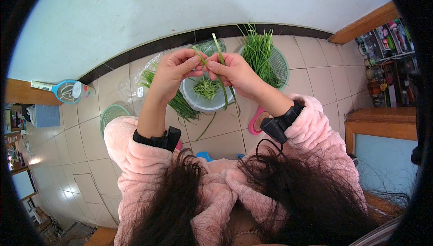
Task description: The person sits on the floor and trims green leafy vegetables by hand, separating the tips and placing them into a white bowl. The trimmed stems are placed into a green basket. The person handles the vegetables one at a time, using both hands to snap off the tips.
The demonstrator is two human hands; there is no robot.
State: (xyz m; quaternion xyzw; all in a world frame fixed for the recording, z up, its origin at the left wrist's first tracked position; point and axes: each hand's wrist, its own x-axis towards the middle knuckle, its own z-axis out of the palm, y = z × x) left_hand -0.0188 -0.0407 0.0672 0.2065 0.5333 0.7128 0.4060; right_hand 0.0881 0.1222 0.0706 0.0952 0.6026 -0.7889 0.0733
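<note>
My left hand [179, 65] pinches a short piece of green stalk [199, 53] between thumb and fingers. Close beside it, my right hand [233, 70] grips a long green stalk, apparently a chive [216, 43], whose pale end points up and whose leaves hang below the hand. Both sets of fingertips almost meet above a pale basin [189, 101] with cut or torn green pieces [207, 88] inside. Partly behind my left forearm, a bunch of long green leaves [184, 105] lies on the floor. The far part of the basin is hidden by my hands.
More long leaves [257, 49] fill a green mesh basket [285, 66] at right. A second green basket [110, 115] stands left, near a clear plastic bag [130, 88]. A blue electric swatter [67, 91] and a plastic jar [83, 90] sit against the wall [162, 2].
</note>
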